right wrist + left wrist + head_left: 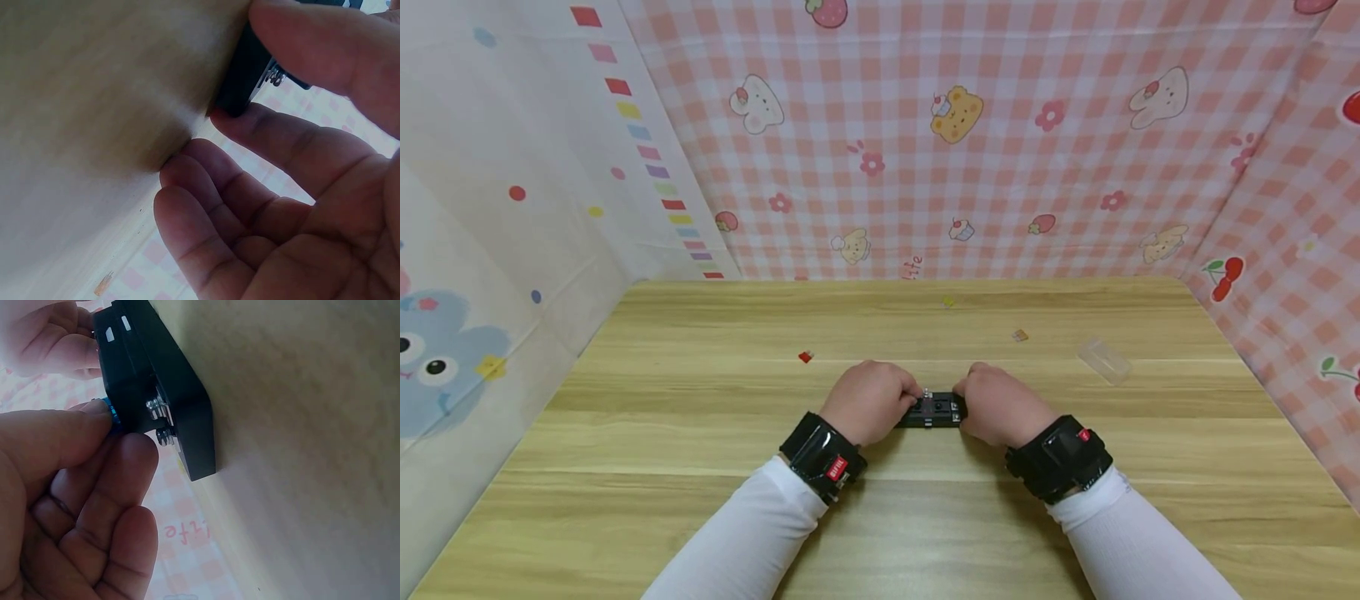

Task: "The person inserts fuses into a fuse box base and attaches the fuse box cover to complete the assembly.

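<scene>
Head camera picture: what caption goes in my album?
Two hands grip a small black metal block on a wooden table.

Both forearms, in white sleeves with black wrist bands, reach forward from six o'clock and converge toward twelve. The left hand (871, 402) lies knuckles up, at nine o'clock of the right hand (1000, 406), the two close together but apart. The left fingers (94, 434) curl inward, thumb and forefinger pinching. The right fingers (262, 140) curl too, thumb above and forefinger beneath in a pinch, the remaining ones loosely bent.
</scene>
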`<state>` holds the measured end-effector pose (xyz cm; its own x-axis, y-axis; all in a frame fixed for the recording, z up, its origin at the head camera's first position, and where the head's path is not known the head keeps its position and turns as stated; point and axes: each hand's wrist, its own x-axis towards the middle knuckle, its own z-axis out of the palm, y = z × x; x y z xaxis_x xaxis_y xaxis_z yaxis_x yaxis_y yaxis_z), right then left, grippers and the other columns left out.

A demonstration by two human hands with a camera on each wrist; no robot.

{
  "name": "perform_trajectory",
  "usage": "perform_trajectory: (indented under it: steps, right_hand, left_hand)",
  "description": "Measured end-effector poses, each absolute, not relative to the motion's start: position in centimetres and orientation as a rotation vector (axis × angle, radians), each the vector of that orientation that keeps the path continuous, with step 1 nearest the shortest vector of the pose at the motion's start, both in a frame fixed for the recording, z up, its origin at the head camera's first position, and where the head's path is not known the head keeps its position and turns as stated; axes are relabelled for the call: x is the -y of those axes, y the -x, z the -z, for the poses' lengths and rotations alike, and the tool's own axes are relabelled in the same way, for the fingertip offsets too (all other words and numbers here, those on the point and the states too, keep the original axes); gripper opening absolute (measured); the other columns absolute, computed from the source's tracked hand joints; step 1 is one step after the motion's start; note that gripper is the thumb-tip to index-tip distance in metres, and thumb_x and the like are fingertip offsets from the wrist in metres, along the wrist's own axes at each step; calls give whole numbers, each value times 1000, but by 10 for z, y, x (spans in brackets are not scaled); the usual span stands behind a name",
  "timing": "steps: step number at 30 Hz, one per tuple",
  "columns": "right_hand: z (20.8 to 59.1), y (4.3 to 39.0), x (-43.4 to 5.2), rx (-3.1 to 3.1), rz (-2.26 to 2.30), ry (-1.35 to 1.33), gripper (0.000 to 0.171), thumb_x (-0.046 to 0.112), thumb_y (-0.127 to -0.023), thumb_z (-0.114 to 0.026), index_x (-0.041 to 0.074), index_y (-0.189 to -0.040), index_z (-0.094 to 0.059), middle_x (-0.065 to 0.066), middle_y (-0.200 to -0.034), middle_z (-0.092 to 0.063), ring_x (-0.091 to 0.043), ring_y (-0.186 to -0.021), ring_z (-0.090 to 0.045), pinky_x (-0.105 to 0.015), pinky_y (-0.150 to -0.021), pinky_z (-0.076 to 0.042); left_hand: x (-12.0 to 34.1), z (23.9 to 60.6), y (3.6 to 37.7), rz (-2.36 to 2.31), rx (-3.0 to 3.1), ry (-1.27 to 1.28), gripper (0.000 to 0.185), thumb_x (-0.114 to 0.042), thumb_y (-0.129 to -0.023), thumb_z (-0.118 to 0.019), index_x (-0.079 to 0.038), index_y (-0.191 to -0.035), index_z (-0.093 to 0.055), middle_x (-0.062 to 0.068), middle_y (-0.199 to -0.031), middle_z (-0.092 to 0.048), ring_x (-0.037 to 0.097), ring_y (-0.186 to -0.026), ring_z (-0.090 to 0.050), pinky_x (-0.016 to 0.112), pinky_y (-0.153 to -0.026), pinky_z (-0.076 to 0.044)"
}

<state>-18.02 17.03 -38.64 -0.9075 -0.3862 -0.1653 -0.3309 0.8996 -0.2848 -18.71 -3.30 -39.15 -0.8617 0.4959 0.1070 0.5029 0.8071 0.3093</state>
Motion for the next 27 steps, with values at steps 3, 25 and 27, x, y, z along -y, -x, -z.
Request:
perform_trajectory:
  steps: [3, 25, 27]
  right_hand:
    - [386, 180, -170, -2851, 368, 554, 19, 0, -76, -83, 6, -93, -79, -7, -89, -60, -20, -74, -53, -30, -67, -46]
    - [385, 181, -169, -2835, 369, 504, 19, -1, -77, -82, 7, -94, -79, -8, -92, -61, -21, -75, -55, -30, -67, -46]
    - [385, 181, -169, -2835, 367, 506, 18, 0, -78, -82, 7, -94, -79, -7, -91, -61, -21, -75, -55, -30, -68, -46]
  left_hand:
    - [33, 392, 187, 508, 2965, 818, 11, -22, -98, -76, -22, -102, -85, -7, -100, -81, 11, -89, -73, 33, -82, -56]
    - [30, 391, 189, 474, 3004, 816, 11, -20, -98, -75, -21, -101, -86, -7, -98, -81, 9, -83, -68, 30, -79, -55]
    - [29, 390, 189, 472, 3010, 808, 11, -19, -98, -75, -21, -101, -86, -7, -98, -81, 9, -82, -68, 30, -78, -55]
